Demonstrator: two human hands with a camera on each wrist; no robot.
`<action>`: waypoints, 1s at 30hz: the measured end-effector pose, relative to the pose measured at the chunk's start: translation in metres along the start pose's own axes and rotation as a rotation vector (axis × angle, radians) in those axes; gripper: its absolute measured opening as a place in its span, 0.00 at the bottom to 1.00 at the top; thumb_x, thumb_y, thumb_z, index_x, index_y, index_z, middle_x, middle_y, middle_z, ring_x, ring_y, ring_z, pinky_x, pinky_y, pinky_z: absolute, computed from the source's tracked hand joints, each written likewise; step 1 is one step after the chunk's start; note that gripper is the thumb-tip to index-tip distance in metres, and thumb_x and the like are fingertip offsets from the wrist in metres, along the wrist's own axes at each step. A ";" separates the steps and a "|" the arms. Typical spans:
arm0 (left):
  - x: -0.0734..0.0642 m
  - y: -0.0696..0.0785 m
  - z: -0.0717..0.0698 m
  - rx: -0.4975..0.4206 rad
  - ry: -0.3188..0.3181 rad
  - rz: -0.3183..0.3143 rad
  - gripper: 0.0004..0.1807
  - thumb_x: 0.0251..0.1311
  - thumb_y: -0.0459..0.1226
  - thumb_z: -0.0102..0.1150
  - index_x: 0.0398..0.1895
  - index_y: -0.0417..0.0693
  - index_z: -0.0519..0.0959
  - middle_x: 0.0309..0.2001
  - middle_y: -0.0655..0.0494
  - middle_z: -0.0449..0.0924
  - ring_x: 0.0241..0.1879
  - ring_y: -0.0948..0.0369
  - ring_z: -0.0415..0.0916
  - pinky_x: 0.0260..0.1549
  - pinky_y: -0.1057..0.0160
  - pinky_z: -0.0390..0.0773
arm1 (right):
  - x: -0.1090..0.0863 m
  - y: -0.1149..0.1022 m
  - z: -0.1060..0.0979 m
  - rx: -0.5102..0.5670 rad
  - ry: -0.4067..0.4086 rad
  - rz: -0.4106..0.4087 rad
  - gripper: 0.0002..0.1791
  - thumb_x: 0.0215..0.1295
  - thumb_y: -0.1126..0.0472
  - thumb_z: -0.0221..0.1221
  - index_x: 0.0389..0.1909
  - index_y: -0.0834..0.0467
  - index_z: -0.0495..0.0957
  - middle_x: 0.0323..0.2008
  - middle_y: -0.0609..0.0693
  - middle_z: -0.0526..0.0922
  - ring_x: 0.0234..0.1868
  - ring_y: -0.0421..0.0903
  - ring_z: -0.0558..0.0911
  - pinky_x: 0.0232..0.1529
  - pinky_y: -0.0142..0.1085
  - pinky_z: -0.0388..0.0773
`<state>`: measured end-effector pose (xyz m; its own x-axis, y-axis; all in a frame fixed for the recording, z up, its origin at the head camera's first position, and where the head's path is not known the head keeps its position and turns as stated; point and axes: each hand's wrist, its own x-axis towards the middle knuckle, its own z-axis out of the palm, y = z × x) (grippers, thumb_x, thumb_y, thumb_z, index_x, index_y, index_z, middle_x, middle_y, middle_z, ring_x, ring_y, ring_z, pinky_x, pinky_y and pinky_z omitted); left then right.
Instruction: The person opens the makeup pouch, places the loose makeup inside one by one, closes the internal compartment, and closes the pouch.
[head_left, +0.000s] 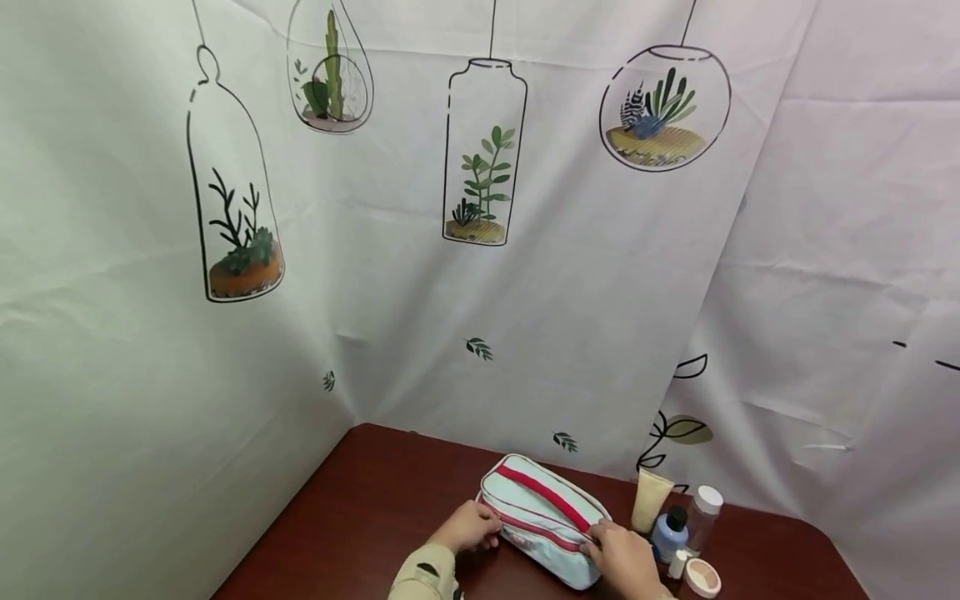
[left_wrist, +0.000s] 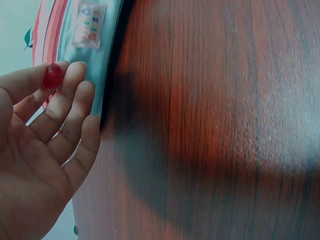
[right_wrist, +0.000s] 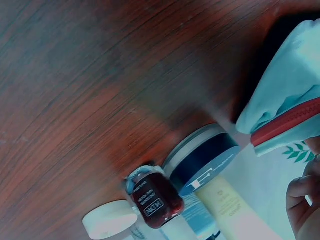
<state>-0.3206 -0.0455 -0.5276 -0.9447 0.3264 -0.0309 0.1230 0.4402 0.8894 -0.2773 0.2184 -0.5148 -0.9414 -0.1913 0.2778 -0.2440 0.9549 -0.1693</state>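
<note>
- The pale blue pouch sits on the tabletop between both hands, beside the toiletries, with a red strap along its top and a red zip along its near side.
- The left hand pinches a small red piece, perhaps the zip pull, between thumb and forefinger at the zip's left end; its other fingers bend loosely.
- The right hand has thumb and fingers closed on the pouch's right end; the wrist view cuts most of that grip off.
- It looks like soft, light fabric that should buckle under pressure, so steady it by an end corner.
- The strap would suit lifting; the red piece looks small and smooth, needing a firm fingertip pinch.
</note>
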 end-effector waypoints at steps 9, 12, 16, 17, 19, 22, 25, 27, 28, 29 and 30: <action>0.008 0.012 0.016 0.013 -0.027 0.030 0.10 0.58 0.32 0.56 0.22 0.38 0.81 0.16 0.55 0.77 0.14 0.67 0.67 0.13 0.68 0.63 | 0.003 -0.015 -0.002 0.040 -0.028 -0.046 0.12 0.51 0.48 0.64 0.18 0.48 0.75 0.18 0.39 0.66 0.16 0.36 0.66 0.19 0.35 0.63; 0.008 0.017 0.022 0.010 -0.044 0.021 0.10 0.57 0.31 0.56 0.20 0.38 0.81 0.15 0.54 0.77 0.14 0.66 0.67 0.12 0.68 0.62 | 0.002 -0.020 -0.001 0.050 -0.029 -0.051 0.13 0.51 0.47 0.64 0.17 0.48 0.74 0.17 0.39 0.65 0.16 0.37 0.65 0.18 0.35 0.62; 0.006 0.022 0.030 -0.024 -0.122 0.025 0.11 0.56 0.32 0.57 0.19 0.36 0.81 0.15 0.54 0.77 0.16 0.66 0.70 0.13 0.69 0.63 | 0.003 -0.026 0.002 0.043 -0.031 -0.067 0.14 0.51 0.47 0.63 0.17 0.48 0.73 0.17 0.39 0.65 0.15 0.37 0.65 0.18 0.35 0.62; 0.005 0.022 0.032 -0.030 -0.142 0.027 0.11 0.56 0.32 0.58 0.19 0.36 0.81 0.15 0.55 0.77 0.16 0.66 0.70 0.14 0.69 0.64 | 0.002 -0.027 0.003 0.049 -0.034 -0.072 0.14 0.51 0.47 0.64 0.17 0.49 0.74 0.17 0.39 0.65 0.16 0.36 0.65 0.18 0.35 0.62; 0.004 0.022 0.034 -0.034 -0.168 0.022 0.11 0.55 0.33 0.58 0.19 0.36 0.82 0.16 0.54 0.77 0.16 0.66 0.70 0.14 0.69 0.64 | 0.002 -0.028 0.004 0.067 -0.048 -0.084 0.14 0.51 0.46 0.63 0.18 0.49 0.74 0.18 0.39 0.66 0.16 0.36 0.64 0.18 0.34 0.62; 0.000 0.019 0.034 -0.029 -0.175 -0.003 0.09 0.55 0.31 0.58 0.20 0.36 0.82 0.17 0.52 0.78 0.16 0.65 0.70 0.13 0.68 0.63 | 0.000 -0.026 0.006 0.118 -0.082 -0.091 0.16 0.48 0.42 0.64 0.20 0.49 0.73 0.20 0.38 0.66 0.18 0.35 0.64 0.19 0.34 0.63; -0.003 0.015 0.033 -0.058 -0.194 -0.023 0.07 0.55 0.30 0.56 0.23 0.35 0.82 0.20 0.48 0.80 0.17 0.63 0.73 0.14 0.66 0.67 | 0.000 -0.021 0.008 0.169 -0.108 -0.082 0.26 0.37 0.38 0.69 0.26 0.52 0.70 0.24 0.41 0.66 0.23 0.38 0.65 0.22 0.35 0.63; -0.004 0.015 0.032 -0.077 -0.210 -0.019 0.07 0.55 0.30 0.55 0.25 0.35 0.81 0.22 0.46 0.81 0.19 0.61 0.76 0.15 0.65 0.70 | 0.001 -0.016 0.009 0.195 -0.111 -0.062 0.35 0.28 0.37 0.73 0.32 0.54 0.69 0.29 0.45 0.67 0.29 0.42 0.67 0.26 0.38 0.64; -0.005 0.015 0.032 -0.087 -0.214 -0.018 0.07 0.55 0.29 0.55 0.25 0.35 0.81 0.23 0.45 0.81 0.20 0.59 0.77 0.16 0.63 0.72 | 0.003 -0.014 0.009 0.203 -0.116 -0.048 0.40 0.23 0.38 0.75 0.36 0.56 0.68 0.32 0.47 0.67 0.32 0.45 0.67 0.28 0.40 0.64; -0.005 0.015 0.031 -0.091 -0.218 -0.018 0.07 0.55 0.29 0.55 0.26 0.34 0.81 0.23 0.45 0.81 0.21 0.58 0.78 0.16 0.62 0.73 | 0.004 -0.011 0.009 0.207 -0.121 -0.034 0.45 0.20 0.40 0.76 0.40 0.58 0.68 0.35 0.49 0.68 0.35 0.48 0.68 0.30 0.43 0.64; -0.005 0.015 0.030 -0.090 -0.218 -0.015 0.07 0.55 0.29 0.54 0.26 0.34 0.81 0.24 0.45 0.81 0.22 0.57 0.78 0.17 0.61 0.73 | 0.006 -0.009 0.009 0.204 -0.129 -0.020 0.48 0.18 0.42 0.78 0.43 0.61 0.68 0.38 0.52 0.69 0.38 0.51 0.68 0.32 0.45 0.64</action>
<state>-0.3049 -0.0155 -0.5277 -0.8572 0.4973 -0.1335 0.0725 0.3733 0.9249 -0.2829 0.2070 -0.5201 -0.9548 -0.2493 0.1619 -0.2922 0.8874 -0.3567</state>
